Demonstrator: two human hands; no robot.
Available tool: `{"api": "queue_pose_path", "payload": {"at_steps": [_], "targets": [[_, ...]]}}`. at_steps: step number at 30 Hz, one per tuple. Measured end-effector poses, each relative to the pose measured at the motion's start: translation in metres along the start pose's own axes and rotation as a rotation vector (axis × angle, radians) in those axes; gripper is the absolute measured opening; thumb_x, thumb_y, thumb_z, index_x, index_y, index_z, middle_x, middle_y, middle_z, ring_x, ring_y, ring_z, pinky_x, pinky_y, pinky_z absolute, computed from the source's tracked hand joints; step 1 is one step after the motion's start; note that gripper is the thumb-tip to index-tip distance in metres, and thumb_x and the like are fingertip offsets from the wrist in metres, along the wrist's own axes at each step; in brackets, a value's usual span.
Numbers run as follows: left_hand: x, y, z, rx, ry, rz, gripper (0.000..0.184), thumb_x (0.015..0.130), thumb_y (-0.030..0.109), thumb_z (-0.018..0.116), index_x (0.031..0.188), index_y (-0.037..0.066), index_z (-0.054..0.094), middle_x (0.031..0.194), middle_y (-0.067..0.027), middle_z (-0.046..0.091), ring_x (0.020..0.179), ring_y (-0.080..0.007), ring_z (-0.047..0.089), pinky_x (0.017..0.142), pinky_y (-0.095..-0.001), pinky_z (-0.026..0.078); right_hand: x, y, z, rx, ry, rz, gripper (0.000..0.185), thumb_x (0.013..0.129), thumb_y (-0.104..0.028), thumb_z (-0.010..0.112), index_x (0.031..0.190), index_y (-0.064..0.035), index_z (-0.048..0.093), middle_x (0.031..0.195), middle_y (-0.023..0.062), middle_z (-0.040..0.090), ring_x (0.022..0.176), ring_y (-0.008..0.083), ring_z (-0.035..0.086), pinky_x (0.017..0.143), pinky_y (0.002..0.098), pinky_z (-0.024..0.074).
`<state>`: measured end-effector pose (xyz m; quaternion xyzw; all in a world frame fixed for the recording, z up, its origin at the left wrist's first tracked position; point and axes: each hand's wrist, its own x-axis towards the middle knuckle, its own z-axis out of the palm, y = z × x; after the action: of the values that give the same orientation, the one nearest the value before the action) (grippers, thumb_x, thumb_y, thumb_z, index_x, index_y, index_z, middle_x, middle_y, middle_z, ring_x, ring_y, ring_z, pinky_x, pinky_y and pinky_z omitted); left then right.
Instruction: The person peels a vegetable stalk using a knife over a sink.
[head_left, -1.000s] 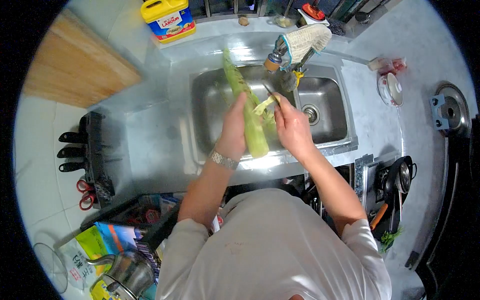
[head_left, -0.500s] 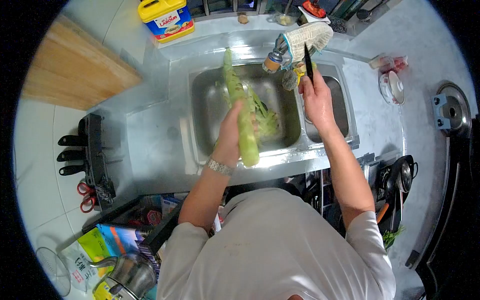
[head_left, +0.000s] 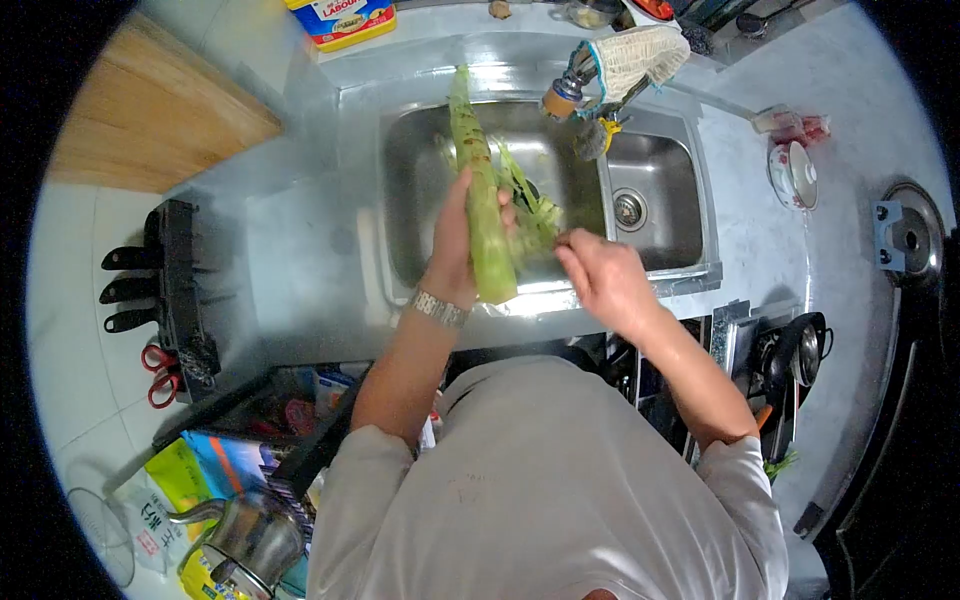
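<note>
A long pale green stem (head_left: 488,225), partly peeled with brown marks on its upper part, lies across the left sink basin (head_left: 575,180). My left hand (head_left: 455,230) is wrapped round its lower half. Right of the stem, my right hand (head_left: 608,280) is closed, its fingertips near the basin's front edge. The black knife seen earlier in that hand cannot be made out now; the area by the fingertips is blurred. Green peelings (head_left: 535,210) lie in the basin beside the stem.
A faucet (head_left: 563,97) with a cloth (head_left: 640,65) over it stands behind the basins. The right basin (head_left: 655,180) has a drain. A knife rack (head_left: 175,280) is at the left, a bowl (head_left: 793,175) at the right, and a kettle (head_left: 255,540) at the lower left.
My right hand rose over the right basin with the knife and strip, then came down and left towards the stem's lower end. My left hand keeps hold of the stem. The view has shifted.
</note>
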<state>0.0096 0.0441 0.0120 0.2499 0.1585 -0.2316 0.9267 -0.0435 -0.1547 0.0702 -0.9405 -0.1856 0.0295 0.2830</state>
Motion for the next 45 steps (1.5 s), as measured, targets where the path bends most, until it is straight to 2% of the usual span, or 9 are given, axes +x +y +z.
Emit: {"api": "queue_pose_path", "payload": {"at_steps": [5, 14, 17, 24, 26, 30, 35, 42, 45], "targets": [[0.01, -0.005, -0.007, -0.078, -0.078, 0.024, 0.039, 0.099, 0.045, 0.052, 0.118, 0.01, 0.054, 0.084, -0.0026, 0.056, 0.067, -0.0135, 0.055, 0.057, -0.0274, 0.048, -0.011, -0.039, -0.014, -0.107, -0.005, -0.272, 0.018, 0.084, -0.013, 0.062, 0.099, -0.0024, 0.058, 0.073, 0.0116, 0.057, 0.068, 0.0301, 0.064, 0.061, 0.0397, 0.0536], [0.009, -0.005, -0.004, -0.143, -0.088, 0.012, 0.04, 0.099, 0.044, 0.052, 0.117, 0.009, 0.055, 0.085, -0.0028, 0.056, 0.069, -0.0135, 0.053, 0.058, -0.0283, 0.047, -0.011, -0.047, -0.012, -0.24, 0.027, -0.328, 0.032, 0.076, -0.011, 0.061, 0.106, 0.0, 0.059, 0.078, 0.0084, 0.054, 0.069, 0.0235, 0.063, 0.061, 0.0356, 0.0542], [0.01, -0.004, -0.003, -0.15, -0.097, 0.013, 0.04, 0.099, 0.044, 0.051, 0.117, 0.009, 0.054, 0.085, -0.0028, 0.056, 0.069, -0.0137, 0.053, 0.058, -0.0283, 0.047, -0.009, -0.048, -0.01, -0.226, 0.104, -0.32, 0.04, 0.069, -0.002, 0.063, 0.109, -0.0016, 0.062, 0.073, 0.0084, 0.051, 0.065, 0.0251, 0.06, 0.055, 0.0371, 0.0519], [0.012, -0.005, -0.002, -0.212, -0.112, -0.022, 0.04, 0.099, 0.045, 0.051, 0.115, 0.009, 0.055, 0.084, -0.0025, 0.055, 0.068, -0.0139, 0.053, 0.058, -0.0277, 0.046, -0.008, -0.049, -0.013, -0.229, 0.133, -0.339, 0.044, 0.068, -0.002, 0.062, 0.112, -0.0007, 0.062, 0.073, 0.0087, 0.051, 0.063, 0.0253, 0.059, 0.054, 0.0372, 0.0512], [0.011, -0.006, 0.0, -0.218, -0.094, 0.002, 0.04, 0.099, 0.045, 0.051, 0.116, 0.009, 0.055, 0.084, -0.0023, 0.056, 0.068, -0.0138, 0.054, 0.058, -0.0278, 0.046, -0.007, -0.052, -0.017, -0.306, 0.089, -0.331, 0.033, 0.075, -0.011, 0.06, 0.107, -0.0008, 0.059, 0.077, 0.0075, 0.053, 0.069, 0.0219, 0.062, 0.061, 0.0342, 0.0544], [0.012, -0.006, 0.0, -0.229, -0.117, -0.005, 0.04, 0.099, 0.045, 0.051, 0.116, 0.009, 0.055, 0.085, -0.0021, 0.056, 0.068, -0.0137, 0.054, 0.057, -0.0278, 0.046, -0.007, -0.05, -0.016, -0.308, 0.093, -0.334, 0.034, 0.075, -0.011, 0.06, 0.107, -0.0008, 0.058, 0.077, 0.0073, 0.053, 0.069, 0.0218, 0.062, 0.061, 0.0343, 0.0543], [0.013, -0.007, 0.0, -0.249, -0.104, 0.0, 0.042, 0.098, 0.046, 0.051, 0.116, 0.009, 0.055, 0.087, -0.0029, 0.056, 0.069, -0.014, 0.055, 0.057, -0.0277, 0.047, -0.007, -0.045, -0.011, -0.261, 0.118, -0.332, 0.044, 0.068, -0.003, 0.061, 0.112, 0.0006, 0.061, 0.074, 0.0094, 0.052, 0.065, 0.0258, 0.059, 0.054, 0.0378, 0.0512], [0.015, -0.004, -0.004, -0.273, -0.164, -0.011, 0.042, 0.1, 0.046, 0.048, 0.117, 0.008, 0.054, 0.085, -0.0028, 0.055, 0.068, -0.0138, 0.054, 0.058, -0.0284, 0.047, -0.008, -0.028, -0.001, -0.263, 0.143, -0.255, 0.042, 0.069, -0.002, 0.06, 0.111, -0.0017, 0.06, 0.077, 0.0092, 0.054, 0.068, 0.0264, 0.061, 0.057, 0.0378, 0.052], [0.004, 0.0, 0.008, -0.087, -0.077, 0.037, 0.034, 0.1, 0.047, 0.046, 0.108, 0.014, 0.049, 0.08, -0.0033, 0.06, 0.065, -0.0146, 0.059, 0.058, -0.0282, 0.052, -0.006, -0.017, -0.007, -0.324, 0.19, -0.17, 0.043, 0.07, -0.001, 0.061, 0.112, -0.0039, 0.058, 0.079, 0.0092, 0.055, 0.071, 0.0267, 0.063, 0.059, 0.0388, 0.0528]]}}
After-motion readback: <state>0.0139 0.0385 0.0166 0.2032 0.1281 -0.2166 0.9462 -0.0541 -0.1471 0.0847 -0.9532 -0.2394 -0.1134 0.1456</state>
